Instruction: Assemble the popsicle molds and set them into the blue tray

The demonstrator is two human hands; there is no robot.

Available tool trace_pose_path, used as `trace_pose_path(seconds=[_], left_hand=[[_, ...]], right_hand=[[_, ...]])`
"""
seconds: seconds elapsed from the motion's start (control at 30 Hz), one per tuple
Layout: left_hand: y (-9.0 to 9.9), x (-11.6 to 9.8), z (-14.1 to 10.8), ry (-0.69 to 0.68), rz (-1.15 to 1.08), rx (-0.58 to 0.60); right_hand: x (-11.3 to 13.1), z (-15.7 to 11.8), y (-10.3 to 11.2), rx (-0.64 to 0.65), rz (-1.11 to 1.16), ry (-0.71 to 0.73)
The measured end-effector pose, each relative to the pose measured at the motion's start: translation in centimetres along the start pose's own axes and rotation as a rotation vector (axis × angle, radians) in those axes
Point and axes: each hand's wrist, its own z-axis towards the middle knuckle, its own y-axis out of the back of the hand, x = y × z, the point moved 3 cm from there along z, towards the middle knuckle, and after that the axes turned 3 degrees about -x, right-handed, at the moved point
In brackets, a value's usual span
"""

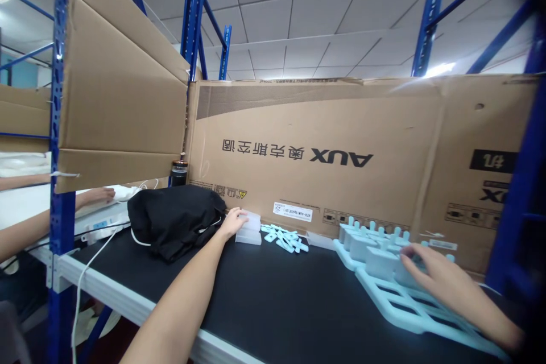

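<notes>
Translucent boxes (248, 236) | at left hand (232, 223) fingertips | blue moulds (380, 261) | by right hand (435, 268) fingers | grips: can't tell

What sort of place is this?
Likely a workshop or lab with work bays built from racking: blue metal uprights, cardboard panels tied on as partitions, and a black worktop. Another person's hand shows in the neighbouring bay.
</notes>
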Motion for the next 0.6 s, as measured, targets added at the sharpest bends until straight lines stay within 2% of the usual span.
trace_pose_path(seconds=[0.13, 0.3, 0.4, 0.5, 0.6], left_hand=[[-0.3, 0.4, 0.2, -0.021, 0.002, -0.004], [-0.5, 0.9, 0.5, -0.034, -0.012, -0.02], [-0.6, 1.1, 0.7, -0.035, -0.016, -0.03], [-0.6, 1.0, 0.7, -0.037, -0.015, -0.028], [-0.6, 1.0, 0.7, -0.036, -0.009, -0.029]], right_hand=[[0.7, -0.3, -0.4, -0.1, -0.059, 0.075], [-0.5, -1.0, 0.4, -0.24, -0.106, 0.019], [-2.2, -2.0, 0.0, -0.234, -0.141, -0.037], [-3.1, -2.8, -0.8, -0.193, -0.187, 0.009], [-4.2, -3.0, -1.2, -0.237, -0.228, 0.037]])
